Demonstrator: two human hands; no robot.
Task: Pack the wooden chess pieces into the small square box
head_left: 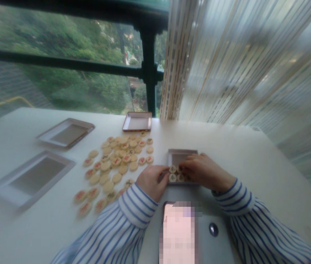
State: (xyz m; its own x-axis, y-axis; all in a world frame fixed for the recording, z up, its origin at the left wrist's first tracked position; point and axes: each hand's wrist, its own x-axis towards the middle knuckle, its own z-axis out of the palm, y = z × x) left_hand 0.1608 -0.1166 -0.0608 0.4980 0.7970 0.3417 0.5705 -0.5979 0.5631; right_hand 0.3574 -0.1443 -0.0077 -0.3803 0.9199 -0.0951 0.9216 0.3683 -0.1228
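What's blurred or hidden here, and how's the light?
Head view: the pale round black-marked discs by the right hand are fairly legible; the pale round red-marked discs lower left and leftmost white-rimmed rectangular tray smear; the pale striped curtain streaks; pixelation covers the dark phone's screen; daylight looks soft.

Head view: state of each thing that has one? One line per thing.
Box at the hands: open, partly filled
Pieces in box: visible ones face up, in rows
Loose pieces: spread and overlapping, some characters up, some blank
Far tray: open side up
Upper-left tray: open side up
Lower-left tray: open side up
Phone: screen lit, content pixelated
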